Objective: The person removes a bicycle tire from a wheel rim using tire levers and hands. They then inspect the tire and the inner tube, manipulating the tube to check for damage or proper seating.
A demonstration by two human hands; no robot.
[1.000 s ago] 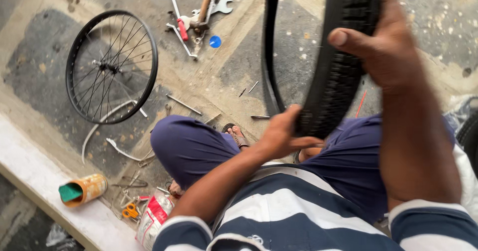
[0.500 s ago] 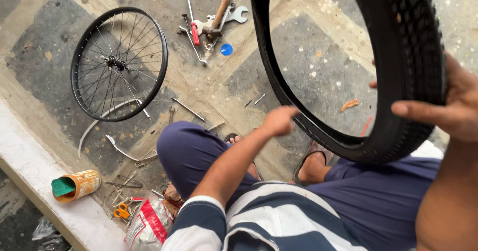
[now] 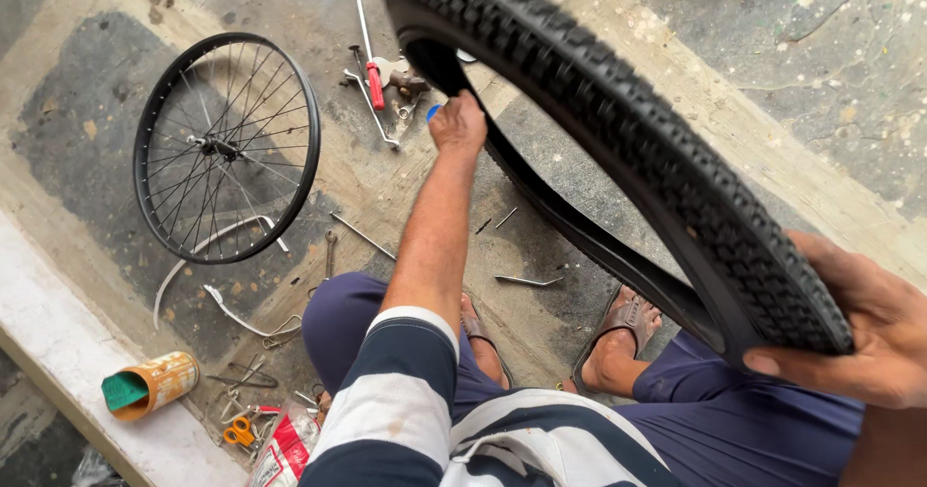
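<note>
So, a knobby black bicycle tyre (image 3: 618,139) is held up off the ground, running diagonally from the top centre of the frame down to the lower right. Its lower end is gripped by the right hand (image 3: 850,328) at the right edge, thumb laid along the sidewall and fingers wrapped over the tread, so that hand is closed on the tyre. The left hand (image 3: 457,125) is stretched out in the upper middle, set against the tyre's inner edge near its far end; whether the fingers are curled round the bead or just pressed on it can't be told from this angle. A black strip, looks like an inner tube or rim band (image 3: 579,231), is seen hanging along the inside of the tyre. Over in the upper left, a bare spoked wheel (image 3: 227,147) is laid flat on the concrete floor (image 3: 772,91), well apart from the tyre. Tools (image 3: 379,82) are scattered near the top centre, including a red-handled one, partly hidden behind the tyre. A tipped tin can (image 3: 150,386) is seen on the pale ledge at the lower left, with small orange-handled scissors (image 3: 237,432) just beside it on the floor. Sandalled feet (image 3: 618,337) are planted under the tyre.
</note>
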